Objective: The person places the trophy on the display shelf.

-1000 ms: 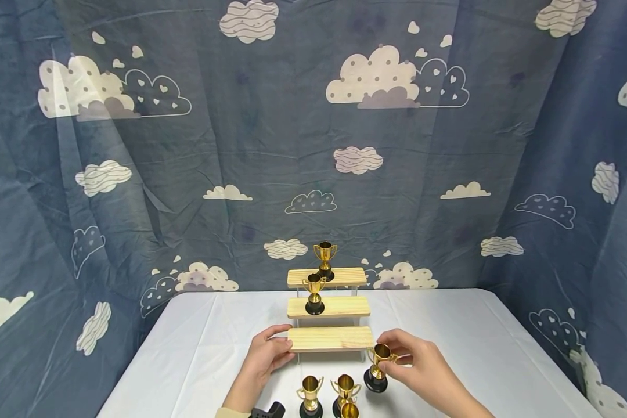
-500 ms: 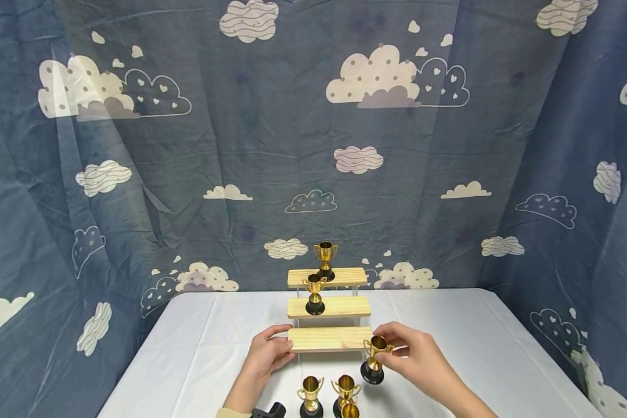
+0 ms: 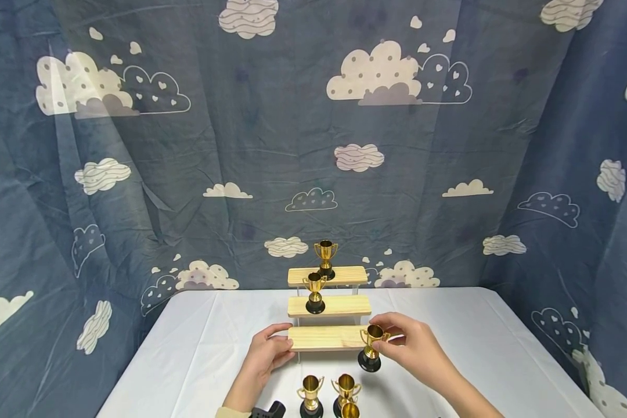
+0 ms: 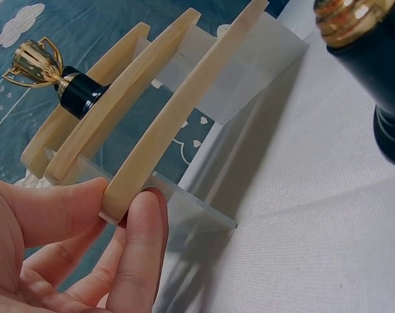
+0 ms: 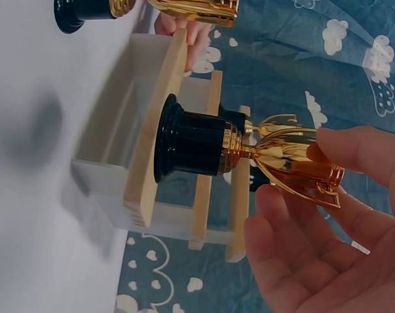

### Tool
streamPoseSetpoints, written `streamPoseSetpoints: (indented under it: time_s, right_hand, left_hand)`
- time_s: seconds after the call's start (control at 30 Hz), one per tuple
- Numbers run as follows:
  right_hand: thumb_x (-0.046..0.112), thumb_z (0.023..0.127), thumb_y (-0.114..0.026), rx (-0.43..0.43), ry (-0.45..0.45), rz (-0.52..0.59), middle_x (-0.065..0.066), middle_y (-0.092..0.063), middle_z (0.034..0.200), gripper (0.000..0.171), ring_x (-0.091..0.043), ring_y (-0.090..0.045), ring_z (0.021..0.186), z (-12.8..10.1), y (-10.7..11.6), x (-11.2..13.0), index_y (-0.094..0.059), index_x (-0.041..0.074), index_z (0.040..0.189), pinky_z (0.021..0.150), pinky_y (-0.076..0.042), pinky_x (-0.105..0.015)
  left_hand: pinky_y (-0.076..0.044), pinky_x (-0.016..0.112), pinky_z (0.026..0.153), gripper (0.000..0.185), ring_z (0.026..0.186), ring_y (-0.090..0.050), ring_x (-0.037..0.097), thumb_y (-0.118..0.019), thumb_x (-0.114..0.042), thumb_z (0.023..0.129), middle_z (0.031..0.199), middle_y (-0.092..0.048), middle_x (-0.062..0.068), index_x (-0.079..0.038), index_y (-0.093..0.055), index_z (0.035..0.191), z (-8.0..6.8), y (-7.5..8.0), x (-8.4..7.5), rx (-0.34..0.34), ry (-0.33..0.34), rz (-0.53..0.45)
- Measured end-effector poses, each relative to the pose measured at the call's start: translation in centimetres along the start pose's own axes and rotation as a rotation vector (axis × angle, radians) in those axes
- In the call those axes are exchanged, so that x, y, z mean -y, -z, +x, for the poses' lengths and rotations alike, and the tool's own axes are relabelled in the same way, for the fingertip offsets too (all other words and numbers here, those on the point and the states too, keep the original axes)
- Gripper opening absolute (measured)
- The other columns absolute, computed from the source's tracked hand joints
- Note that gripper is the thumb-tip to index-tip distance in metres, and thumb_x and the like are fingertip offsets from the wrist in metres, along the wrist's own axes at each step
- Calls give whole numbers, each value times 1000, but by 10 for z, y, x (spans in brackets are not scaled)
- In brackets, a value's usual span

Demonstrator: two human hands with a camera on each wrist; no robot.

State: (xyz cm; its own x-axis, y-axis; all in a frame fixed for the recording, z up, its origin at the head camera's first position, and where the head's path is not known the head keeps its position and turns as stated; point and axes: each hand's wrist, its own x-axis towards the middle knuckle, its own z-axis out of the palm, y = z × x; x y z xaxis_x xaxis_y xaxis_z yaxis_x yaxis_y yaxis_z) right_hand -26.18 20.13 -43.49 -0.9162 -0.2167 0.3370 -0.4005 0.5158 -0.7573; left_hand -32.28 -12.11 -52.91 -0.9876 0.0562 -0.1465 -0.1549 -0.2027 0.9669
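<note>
My right hand (image 3: 410, 345) holds a small gold trophy cup (image 3: 372, 343) by its bowl, thumb on one side and fingers on the other. Its black base (image 5: 191, 140) overlaps the right end of the lowest step in the head view. My left hand (image 3: 263, 354) pinches the left end of that lowest wooden step (image 4: 178, 120) between thumb and fingers. The three-step display stand (image 3: 324, 338) carries one trophy (image 3: 325, 255) on the top step and another trophy (image 3: 315, 290) on the middle step, both upright.
Several more trophies stand on the white tablecloth in front of the stand, among them a left one (image 3: 310, 395) and a right one (image 3: 345, 388). A dark blue cloud-print curtain (image 3: 292, 116) hangs behind and along both sides of the table (image 3: 209, 325).
My right hand has moved the trophy up and slightly left, from beside the stand to the lowest step's right end. My left hand stays on the step's left end.
</note>
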Motion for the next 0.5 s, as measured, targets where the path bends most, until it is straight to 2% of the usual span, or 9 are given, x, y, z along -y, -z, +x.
streamPoseSetpoints:
  time_s: [0.23, 0.5]
  right_hand:
    - [14, 81, -84, -10, 1, -23, 9, -71, 100, 35, -14, -68, 89, 9, 2, 4, -71, 23, 112, 74, -60, -26]
    - [14, 80, -85, -38, -15, -26, 9, -71, 99, 38, -13, -68, 89, 19, 2, 6, -72, 21, 115, 75, -59, -24]
  left_hand:
    - [-62, 35, 75, 56, 74, -70, 17, -69, 7, 82, 89, -69, 10, 4, -56, 136, 0, 0, -2, 4, 1, 7]
    - [-62, 33, 74, 55, 73, -69, 16, -70, 7, 82, 89, -68, 10, 5, -57, 135, -1, 0, -2, 13, -5, -5]
